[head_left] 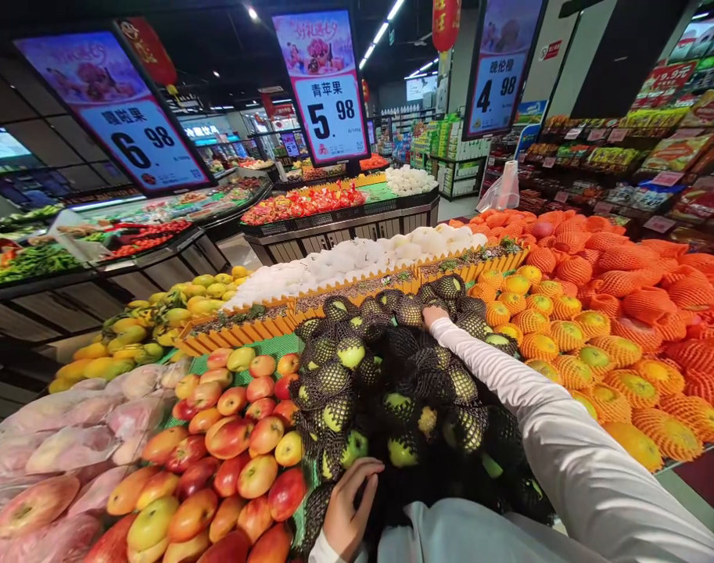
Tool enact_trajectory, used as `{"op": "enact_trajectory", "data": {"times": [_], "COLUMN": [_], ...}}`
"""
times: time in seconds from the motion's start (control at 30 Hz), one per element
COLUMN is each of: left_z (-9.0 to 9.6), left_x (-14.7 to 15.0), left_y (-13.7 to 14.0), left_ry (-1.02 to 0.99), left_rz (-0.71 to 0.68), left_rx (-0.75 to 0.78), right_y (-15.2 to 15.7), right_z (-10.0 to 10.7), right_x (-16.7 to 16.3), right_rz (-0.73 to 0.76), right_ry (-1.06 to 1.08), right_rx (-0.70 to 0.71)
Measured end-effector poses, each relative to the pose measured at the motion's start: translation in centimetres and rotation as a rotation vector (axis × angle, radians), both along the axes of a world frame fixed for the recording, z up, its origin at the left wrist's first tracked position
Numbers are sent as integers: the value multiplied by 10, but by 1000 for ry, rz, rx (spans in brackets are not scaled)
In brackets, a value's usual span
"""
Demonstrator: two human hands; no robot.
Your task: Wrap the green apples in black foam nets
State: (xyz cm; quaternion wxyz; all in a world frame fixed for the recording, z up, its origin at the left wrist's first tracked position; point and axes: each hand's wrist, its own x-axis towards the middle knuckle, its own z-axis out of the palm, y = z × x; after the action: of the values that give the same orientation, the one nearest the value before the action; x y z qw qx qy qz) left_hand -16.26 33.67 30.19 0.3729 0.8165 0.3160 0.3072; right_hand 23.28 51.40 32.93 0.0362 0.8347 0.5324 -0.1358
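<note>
Green apples in black foam nets are heaped in front of me. At the far end of this heap is my right hand, its arm stretched out. Its fingers are curled down against the black nets, beside a netted apple; their tips are hidden, so what they grip cannot be made out. My left hand is low at the near left edge of the heap, just below a partly bare green apple. Its fingers are loosely bent with the thumb apart, and nothing shows in them.
Red-yellow apples lie to the left, with bagged fruit beyond. Oranges in orange nets and red-netted fruit fill the right. An orange fence divider runs behind the heap, before white-netted fruit. Price screens hang above.
</note>
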Motion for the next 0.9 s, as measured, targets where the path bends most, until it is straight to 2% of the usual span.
{"op": "enact_trajectory", "data": {"times": [0.17,0.4,0.57,0.77,0.9], "left_z": [-1,-2,-2,-2,1], "left_x": [-7,-3,0,-6,-9], "left_y": [-1,-4,-4,-4,-4], "left_ry": [29,14,-4,7,3], "left_rz": [31,39,10,44,43], "left_rx": [-20,-19,7,8,5], "right_y": [-2,17,21,17,4], "right_z": [-10,-14,-16,-14,-3], "right_x": [-10,-15,-17,-19,-14], "right_rz": [1,29,-6,0,18], "right_ry": [-60,-52,-68,-58,-32], "right_rx": [-11,-160,-214,-183,-120]}}
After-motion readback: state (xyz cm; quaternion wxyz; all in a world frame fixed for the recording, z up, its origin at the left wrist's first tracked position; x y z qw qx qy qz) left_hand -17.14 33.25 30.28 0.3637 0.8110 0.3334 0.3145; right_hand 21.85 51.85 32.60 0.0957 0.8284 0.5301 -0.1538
